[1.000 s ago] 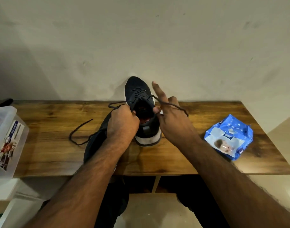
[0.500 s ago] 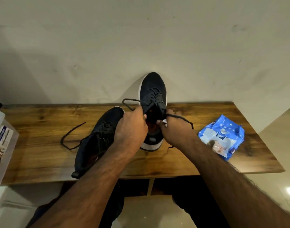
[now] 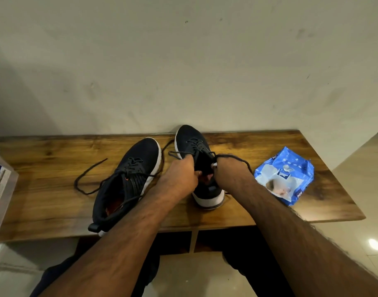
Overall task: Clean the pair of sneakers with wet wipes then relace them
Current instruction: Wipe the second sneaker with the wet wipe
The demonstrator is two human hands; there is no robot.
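Both hands (image 3: 181, 176) (image 3: 228, 170) over right sneaker (image 3: 191, 140), laces (image 3: 237, 157) pinched.

Two dark navy mesh sneakers with white soles are seen on a brown wooden table (image 3: 55, 159): the right sneaker (image 3: 196, 151) stands near the table's back edge at its middle, and the left sneaker (image 3: 128, 185) lies just left of it, its loose dark lace (image 3: 87, 179) trailing further left. The right sneaker's lace ends are gripped over its opening by the left hand (image 3: 181, 174) and the right hand (image 3: 228, 172). A blue plastic wet wipes pack (image 3: 284, 176) is placed on the table's right part.
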